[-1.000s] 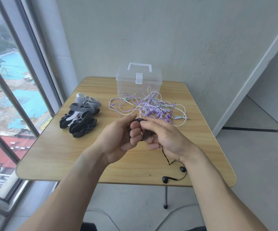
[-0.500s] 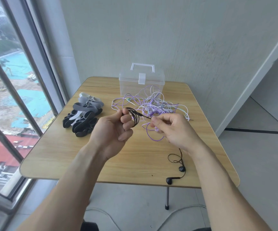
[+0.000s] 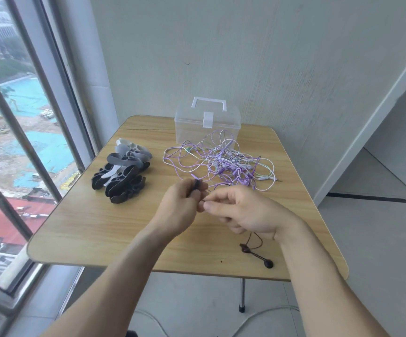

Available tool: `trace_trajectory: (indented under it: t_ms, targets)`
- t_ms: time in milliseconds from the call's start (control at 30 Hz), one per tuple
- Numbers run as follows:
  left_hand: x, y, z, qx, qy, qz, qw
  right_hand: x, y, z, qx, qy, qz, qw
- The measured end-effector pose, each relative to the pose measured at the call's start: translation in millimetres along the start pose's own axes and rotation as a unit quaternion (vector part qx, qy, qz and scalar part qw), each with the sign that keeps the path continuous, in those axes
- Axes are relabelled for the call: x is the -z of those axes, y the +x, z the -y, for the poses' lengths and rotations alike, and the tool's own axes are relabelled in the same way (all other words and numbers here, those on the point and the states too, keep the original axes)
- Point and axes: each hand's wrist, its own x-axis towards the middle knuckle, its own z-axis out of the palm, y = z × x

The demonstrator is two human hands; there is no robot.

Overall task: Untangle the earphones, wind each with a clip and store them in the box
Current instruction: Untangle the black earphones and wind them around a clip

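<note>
Black earphone cord sits coiled in the left hand, pinched there, its free end trailing right through the right hand, also pinching it

hands back together | black cord bunched in l hand

Wooden bench carries clear box, purple earphone tangle, clip pile, black earbuds.
</note>
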Motion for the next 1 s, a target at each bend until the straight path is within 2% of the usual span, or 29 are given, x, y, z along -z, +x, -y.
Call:
trace_trajectory:
  t_ms: [100, 233, 433, 533, 633, 767, 867, 1000]
  targets:
    - [-3.5, -6.0, -6.7, 0.008, -0.018, 0.073, 0.997, 14.1, -4.0, 0.1, 0.007, 0.081, -0.006, 0.997]
    - [-9.6, -8.3, -7.3, 0.035, -0.047, 0.146, 0.988, 28.8, -3.4, -7.8, -0.017, 0.164, -0.065, 0.984]
    - [-8.4, -4.6, -7.1, 0.043, -0.148, 0.163, 0.975, 21.5, 2.2, -7.8, -0.024, 0.14, -0.105, 0.984]
    - [-8.1, -2.9, -6.4, 0.053, -0.172, 0.135, 0.974, 23.2, -0.4, -3.6, -0.012, 0.132, -0.108, 0.985]
    - [-6.4, -2.2, -4.8, 0.072, -0.179, 0.111, 0.975, 23.7, -1.7, -2.1, 0.0, 0.098, -0.14, 0.985]
    - [-6.0, -0.6, 0.1, 0.069, -0.15, 0.115, 0.98, 20.9, -2.2, 0.7, 0.015, 0.064, -0.157, 0.985]
    - [-7.3, -1.8, 0.3, 0.051, -0.131, 0.144, 0.979, 22.3, -3.9, 1.6, 0.02, 0.053, -0.164, 0.985]
    - [-8.7, -6.4, -1.4, 0.04, -0.104, 0.228, 0.967, 20.3, -4.7, 1.3, 0.032, 0.036, -0.17, 0.984]
